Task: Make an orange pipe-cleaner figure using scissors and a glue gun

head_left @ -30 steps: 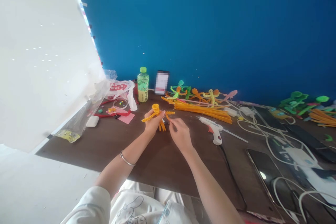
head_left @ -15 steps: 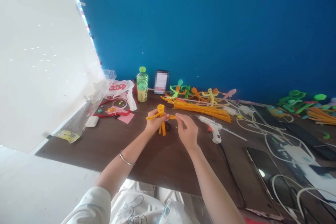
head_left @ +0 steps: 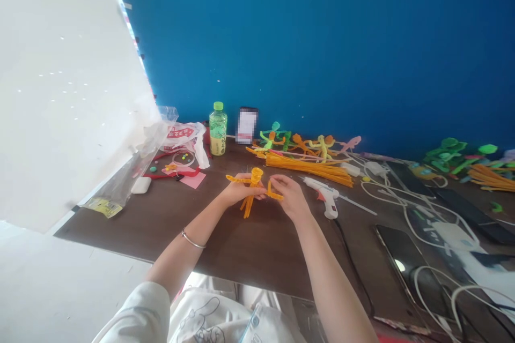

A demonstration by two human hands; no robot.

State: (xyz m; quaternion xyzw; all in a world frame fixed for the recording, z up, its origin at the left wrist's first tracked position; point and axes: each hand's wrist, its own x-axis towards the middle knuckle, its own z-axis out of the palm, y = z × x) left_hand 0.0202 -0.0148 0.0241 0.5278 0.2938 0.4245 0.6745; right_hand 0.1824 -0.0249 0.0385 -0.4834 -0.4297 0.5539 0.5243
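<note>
My left hand (head_left: 238, 192) grips an orange pipe-cleaner figure (head_left: 256, 174) around its body, above the brown table. The figure has a rolled, rounded head, and its legs hang below my fingers. One arm sticks out to the left over the back of my hand. On the other side, the second arm bends into an angle at my right hand (head_left: 290, 195). The right fingers are curled in around that bent arm, and the fingertips partly hide the contact. A bundle of loose orange pipe cleaners (head_left: 309, 168) lies behind my hands.
A white glue gun (head_left: 328, 198) with a cord lies right of my hands. Behind stand a green-capped bottle (head_left: 218, 131) and a phone (head_left: 247, 126). Several coloured pipe-cleaner figures (head_left: 322, 147) line the wall. White cables (head_left: 406, 209) and a dark phone (head_left: 410, 262) lie at right.
The figure has tilted, its head moving right and its legs swinging left. Its right arm, straighter before, now shows a sharp bend at my right hand.
</note>
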